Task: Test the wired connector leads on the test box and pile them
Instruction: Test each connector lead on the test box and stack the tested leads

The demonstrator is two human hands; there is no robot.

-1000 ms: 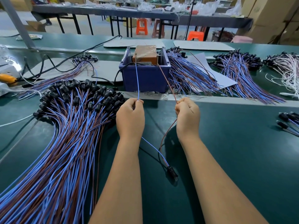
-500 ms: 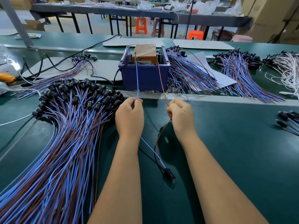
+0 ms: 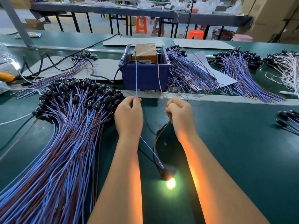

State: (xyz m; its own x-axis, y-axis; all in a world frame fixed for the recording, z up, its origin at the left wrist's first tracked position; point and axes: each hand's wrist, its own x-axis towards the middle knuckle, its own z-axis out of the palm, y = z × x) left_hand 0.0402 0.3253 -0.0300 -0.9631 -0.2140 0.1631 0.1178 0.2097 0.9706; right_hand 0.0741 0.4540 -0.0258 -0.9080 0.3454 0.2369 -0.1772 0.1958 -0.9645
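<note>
Left hand (image 3: 129, 117) pinches the blue wire (image 3: 136, 78); right hand (image 3: 180, 116) pinches the brown wire (image 3: 159, 78), fingers of both curled tight round the strands. Both wires run taut up to the contact pins of the test box (image 3: 144, 53), which sits in a blue bin (image 3: 144, 76) at the far edge of the surface (image 3: 242, 151), evidently to complete the circuit. The lead's lamp connector (image 3: 167, 177) lies on the surface between the forearms, glowing: judged a pass. Tested pile (image 3: 64, 135) lies along the left edge, ready to receive it.

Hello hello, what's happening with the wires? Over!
Left hand pinches blue wire. Right hand pinches brown wire. Lamp lit. Nothing blocking.
</note>
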